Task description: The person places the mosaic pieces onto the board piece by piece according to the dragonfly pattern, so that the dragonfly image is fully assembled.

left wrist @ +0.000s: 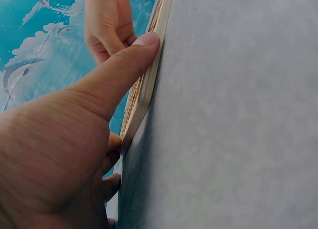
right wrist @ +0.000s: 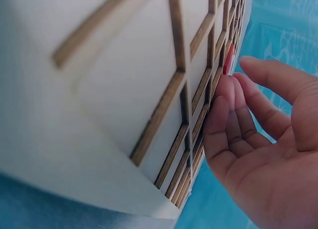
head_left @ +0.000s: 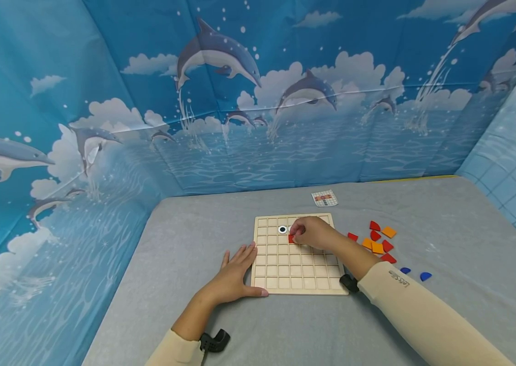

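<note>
A wooden grid board lies on the grey cloth. My left hand rests against its left front corner, fingers spread along the left side; in the left wrist view the thumb lies on the edge. Over the upper part of the board is my right hand, its fingertips at the cells. A gap shows between thumb and index finger in the right wrist view. Beside those fingertips sits a red piece, partly covered. A white disc with a black ring lies left of them; another white bit is mostly hidden.
Right of the board are loose red quarter-round pieces, orange squares and blue half-rounds. A small printed pattern card lies behind the board. A dolphin-print curtain hangs along the back.
</note>
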Action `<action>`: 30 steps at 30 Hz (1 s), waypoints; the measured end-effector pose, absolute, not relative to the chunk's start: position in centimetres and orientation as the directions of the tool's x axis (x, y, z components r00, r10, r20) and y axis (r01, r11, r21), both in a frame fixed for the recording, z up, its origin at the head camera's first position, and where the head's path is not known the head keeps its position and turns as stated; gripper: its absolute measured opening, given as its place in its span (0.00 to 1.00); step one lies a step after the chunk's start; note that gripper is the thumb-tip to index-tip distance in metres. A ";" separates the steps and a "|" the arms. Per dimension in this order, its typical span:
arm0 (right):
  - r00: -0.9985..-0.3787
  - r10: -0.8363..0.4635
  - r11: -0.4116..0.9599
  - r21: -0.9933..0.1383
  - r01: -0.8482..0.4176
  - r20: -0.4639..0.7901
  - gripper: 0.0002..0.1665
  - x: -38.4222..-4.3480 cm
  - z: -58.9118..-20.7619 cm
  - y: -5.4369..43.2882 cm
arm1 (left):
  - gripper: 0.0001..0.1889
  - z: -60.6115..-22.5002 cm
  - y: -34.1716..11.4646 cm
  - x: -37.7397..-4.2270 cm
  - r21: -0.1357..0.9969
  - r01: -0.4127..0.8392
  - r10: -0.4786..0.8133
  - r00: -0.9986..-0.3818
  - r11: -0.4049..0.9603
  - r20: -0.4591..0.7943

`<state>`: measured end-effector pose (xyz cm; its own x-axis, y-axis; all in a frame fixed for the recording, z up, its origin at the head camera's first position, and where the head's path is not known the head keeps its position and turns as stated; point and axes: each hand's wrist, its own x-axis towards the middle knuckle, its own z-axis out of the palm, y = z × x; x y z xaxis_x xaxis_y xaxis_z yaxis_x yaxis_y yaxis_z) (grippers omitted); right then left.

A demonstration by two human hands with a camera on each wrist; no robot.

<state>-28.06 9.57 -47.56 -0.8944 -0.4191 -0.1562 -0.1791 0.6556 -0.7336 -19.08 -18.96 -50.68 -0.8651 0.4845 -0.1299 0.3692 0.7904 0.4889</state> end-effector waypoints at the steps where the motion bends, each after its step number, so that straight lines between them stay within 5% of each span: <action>1: -0.894 -0.421 0.657 -0.732 -0.183 -0.154 0.09 -28.1 -47.5 9.6 | 0.62 -50.7 -19.0 -19.1 0.489 0.369 0.485 -0.865 0.790 -0.130; 30: -0.960 -0.276 0.518 -0.848 -0.111 -0.043 0.20 -26.5 -43.2 17.5 | 0.63 -50.4 -18.9 -18.9 0.505 0.359 0.483 -0.865 0.785 -0.135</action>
<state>-26.54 17.54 -43.17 -0.9602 -0.2762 -0.0427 -0.1112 0.5177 -0.8483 -18.94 -18.92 -50.43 -0.8652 0.4830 -0.1346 0.3594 0.7846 0.5052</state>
